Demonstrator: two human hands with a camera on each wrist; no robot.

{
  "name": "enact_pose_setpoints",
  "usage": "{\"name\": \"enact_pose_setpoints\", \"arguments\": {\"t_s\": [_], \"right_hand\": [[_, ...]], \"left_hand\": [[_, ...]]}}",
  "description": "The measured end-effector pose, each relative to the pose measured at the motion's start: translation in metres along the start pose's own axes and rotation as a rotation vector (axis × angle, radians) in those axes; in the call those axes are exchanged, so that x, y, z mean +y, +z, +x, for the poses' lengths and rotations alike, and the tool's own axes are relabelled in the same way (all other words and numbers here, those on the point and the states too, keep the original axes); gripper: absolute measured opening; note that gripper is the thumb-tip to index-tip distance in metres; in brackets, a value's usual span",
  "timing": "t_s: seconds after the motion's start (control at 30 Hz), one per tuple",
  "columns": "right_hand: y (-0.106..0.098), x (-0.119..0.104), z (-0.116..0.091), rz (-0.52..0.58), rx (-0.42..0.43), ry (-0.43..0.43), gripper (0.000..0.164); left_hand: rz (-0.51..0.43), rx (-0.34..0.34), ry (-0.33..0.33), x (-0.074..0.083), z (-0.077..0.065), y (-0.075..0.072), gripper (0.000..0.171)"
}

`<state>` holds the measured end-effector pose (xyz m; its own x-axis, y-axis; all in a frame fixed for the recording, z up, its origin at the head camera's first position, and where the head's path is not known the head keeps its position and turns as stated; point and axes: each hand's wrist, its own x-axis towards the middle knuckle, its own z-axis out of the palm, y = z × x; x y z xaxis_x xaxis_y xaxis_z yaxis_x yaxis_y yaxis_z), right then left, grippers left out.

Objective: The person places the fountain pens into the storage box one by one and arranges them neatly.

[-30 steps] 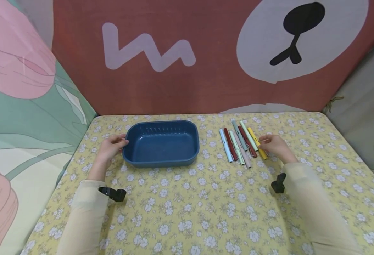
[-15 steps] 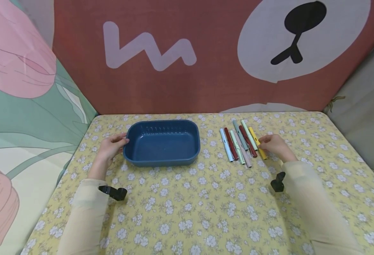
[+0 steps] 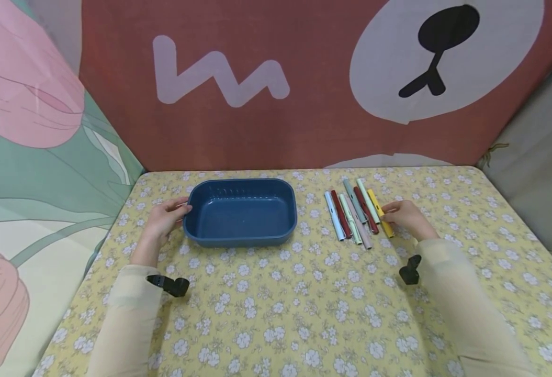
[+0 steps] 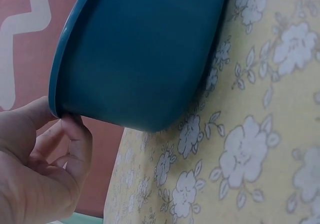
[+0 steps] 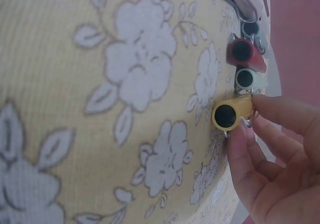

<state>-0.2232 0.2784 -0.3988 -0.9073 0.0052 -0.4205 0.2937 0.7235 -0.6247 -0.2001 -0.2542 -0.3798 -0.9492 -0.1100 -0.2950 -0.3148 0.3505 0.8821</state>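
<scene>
A deep blue rectangular basin (image 3: 240, 242) stands on the table at left of centre, with nothing in it. My left hand (image 3: 165, 219) pinches its left rim, thumb on top and fingers beneath the edge, as the left wrist view shows. Over on the right, my right hand (image 3: 405, 215) pinches a yellow pen (image 3: 387, 228) between thumb and fingers. In the right wrist view the yellow pen (image 5: 227, 115) points its round dark end at the camera. It lies at the right end of a row of pens, close beside a pale green pen (image 3: 367, 200).
More pens lie side by side: a light blue pen (image 3: 334, 215), a dark red pen (image 3: 341, 213), a grey-pink pen (image 3: 361, 233) and others. A flowered yellow cloth (image 3: 266, 303) covers the table. A reddish-brown printed curtain (image 3: 304, 131) hangs behind it.
Both hands keep their places at the basin's rim and the yellow pen. Only a slight shift of the whole view shows.
</scene>
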Motion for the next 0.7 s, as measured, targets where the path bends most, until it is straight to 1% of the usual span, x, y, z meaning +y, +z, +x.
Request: {"name": "enact_pose_setpoints", "arguments": {"t_s": [0.2, 0.4, 0.57, 0.7], "right_hand": [[0.001, 0.001, -0.002, 0.008, 0.007, 0.005, 0.048], [-0.003, 0.003, -0.001, 0.010, 0.033, 0.027, 0.049], [-0.011, 0.003, -0.005, 0.086, -0.007, 0.038, 0.052], [-0.019, 0.002, -0.008, 0.170, -0.053, 0.017, 0.057]], "left_hand": [[-0.091, -0.019, 0.009, -0.002, 0.001, 0.001, 0.055], [-0.129, -0.040, -0.011, -0.002, 0.002, 0.000, 0.057], [-0.118, -0.042, -0.030, -0.002, 0.002, -0.001, 0.057], [-0.102, -0.048, -0.035, -0.001, 0.003, -0.001, 0.056]]}}
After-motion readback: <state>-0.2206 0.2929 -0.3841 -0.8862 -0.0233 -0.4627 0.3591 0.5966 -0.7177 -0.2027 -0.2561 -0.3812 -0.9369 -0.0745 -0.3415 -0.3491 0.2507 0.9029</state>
